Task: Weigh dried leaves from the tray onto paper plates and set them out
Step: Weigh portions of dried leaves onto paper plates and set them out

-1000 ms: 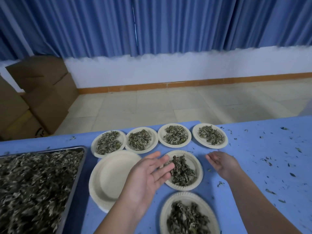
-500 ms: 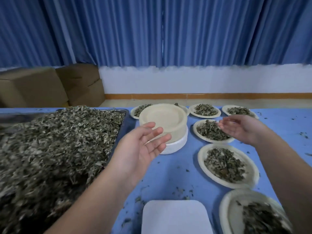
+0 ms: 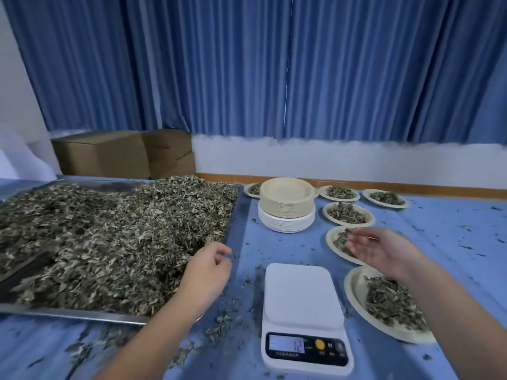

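Loosely heaped, grey-green dried leaves [image 3: 109, 242] fill the tray [image 3: 68, 312]; left hand [image 3: 208, 272] and right hand [image 3: 384, 252] hover empty, relaxed

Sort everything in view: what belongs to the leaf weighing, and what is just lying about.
Belongs to the job:
tray, dried leaves, scale, stack of empty plates, filled plates.

Just lying about:
cardboard boxes, curtains, spilled crumbs.
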Available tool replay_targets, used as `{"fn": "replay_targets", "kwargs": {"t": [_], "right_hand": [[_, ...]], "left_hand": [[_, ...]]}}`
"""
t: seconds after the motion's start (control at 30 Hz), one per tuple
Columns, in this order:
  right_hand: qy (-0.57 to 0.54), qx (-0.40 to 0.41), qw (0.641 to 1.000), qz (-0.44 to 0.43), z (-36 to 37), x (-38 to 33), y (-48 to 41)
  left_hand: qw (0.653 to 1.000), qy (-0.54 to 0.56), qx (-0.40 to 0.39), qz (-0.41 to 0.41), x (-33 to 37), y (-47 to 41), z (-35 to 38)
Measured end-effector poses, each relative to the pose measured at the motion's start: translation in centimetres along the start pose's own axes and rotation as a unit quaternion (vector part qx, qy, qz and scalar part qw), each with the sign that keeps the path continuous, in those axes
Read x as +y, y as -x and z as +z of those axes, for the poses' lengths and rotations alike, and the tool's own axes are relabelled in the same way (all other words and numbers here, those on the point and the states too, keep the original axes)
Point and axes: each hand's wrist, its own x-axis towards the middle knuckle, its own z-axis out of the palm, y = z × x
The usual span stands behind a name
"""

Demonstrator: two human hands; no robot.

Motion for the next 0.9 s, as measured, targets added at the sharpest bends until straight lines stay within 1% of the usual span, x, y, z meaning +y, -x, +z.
{"fn": "replay_targets", "kwargs": {"t": [0.07,0.13,0.17,0.23,0.3,0.33,0.37,0.43,0.47,0.5,0.6,0.67,0.7,0.73,0.8,0.83,0.9], "right_hand": [[0.052,0.006,0.999,-0.012,1.4,0.7,0.0],[0.111,0.015,0.993,-0.032,3.3,1.0,-0.2],[0.142,0.02,0.989,-0.041,4.2,1.2,-0.3],[0.211,0.025,0.975,-0.069,5.8,1.3,-0.8],[0.311,0.025,0.943,-0.114,7.4,1.2,-1.4],[0.378,0.03,0.914,-0.146,8.1,1.0,-1.9],[0.452,0.038,0.872,-0.184,8.7,0.7,-2.4],[0.593,0.046,0.761,-0.26,9.8,0.1,-3.8],[0.635,0.043,0.719,-0.281,10.2,-0.1,-4.7],[0.655,0.036,0.698,-0.287,10.6,-0.2,-5.5],[0.67,0.014,0.683,-0.292,11.8,-0.5,-7.4],[0.692,-0.003,0.658,-0.297,12.7,-0.7,-8.7],[0.708,-0.01,0.646,-0.285,13.1,-0.8,-9.3],[0.719,-0.016,0.643,-0.263,13.5,-0.9,-9.8],[0.717,-0.025,0.663,-0.216,14.2,-0.6,-10.6],[0.713,-0.028,0.668,-0.209,14.5,-0.4,-10.7],[0.72,-0.025,0.657,-0.222,14.9,-0.2,-11.1]], "left_hand": [[0.994,-0.099,-0.01,0.04,-1.6,0.2,0.5],[0.981,-0.179,-0.003,0.074,-2.3,0.2,0.9],[0.976,-0.199,0.007,0.084,-2.4,0.1,1.0],[0.975,-0.203,0.027,0.088,-2.4,-0.1,1.0],[0.974,-0.21,0.039,0.074,-2.6,-0.2,1.0],[0.971,-0.228,0.04,0.065,-2.7,-0.2,1.0],[0.966,-0.25,0.039,0.06,-2.8,-0.1,1.0],[0.957,-0.28,0.036,0.065,-2.8,-0.1,1.2],[0.956,-0.282,0.034,0.07,-2.7,-0.1,1.3],[0.958,-0.277,0.03,0.072,-2.7,-0.2,1.3],[0.969,-0.241,0.009,0.056,-2.8,-0.5,1.0],[0.976,-0.214,0.0,0.046,-2.9,-0.6,0.9],[0.98,-0.196,-0.004,0.045,-3.0,-0.7,0.8],[0.983,-0.179,-0.005,0.047,-3.1,-0.8,0.7],[0.985,-0.156,-0.005,0.066,-3.1,-0.8,0.5],[0.986,-0.148,-0.005,0.079,-3.1,-0.7,0.5],[0.986,-0.138,-0.004,0.096,-3.1,-0.7,0.5]]}}
